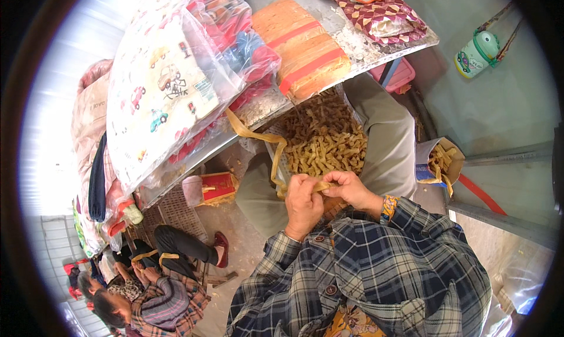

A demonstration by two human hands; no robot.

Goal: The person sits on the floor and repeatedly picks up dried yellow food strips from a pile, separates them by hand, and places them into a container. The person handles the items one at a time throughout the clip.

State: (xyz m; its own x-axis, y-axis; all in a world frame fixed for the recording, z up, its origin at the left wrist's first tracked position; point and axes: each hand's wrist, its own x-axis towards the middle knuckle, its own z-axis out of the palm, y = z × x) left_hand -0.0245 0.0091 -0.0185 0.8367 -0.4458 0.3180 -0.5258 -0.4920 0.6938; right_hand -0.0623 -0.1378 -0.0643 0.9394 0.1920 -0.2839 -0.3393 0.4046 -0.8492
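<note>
Close together above my lap, my left hand [304, 205] and my right hand [351, 190] both pinch a yellowish-tan strip [277, 160]. From my hands the strip runs up past my knee and over the table edge, where its other end lies. The short part between my fingers looks folded or knotted, though my fingers hide some of it. Just beyond my hands, a tray or basket between my legs holds many small knotted tan pieces [328, 154], with darker brown ones farther back.
Ahead stands a worn table [359, 70] with a red-banded orange block [299, 46], plastic-wrapped cloth [163, 86] and a checkered cloth [381, 13]. A box of strips [440, 160] is at the right. A red box [219, 187] lies on the floor at the left. Seated people [154, 297] handle strips lower left.
</note>
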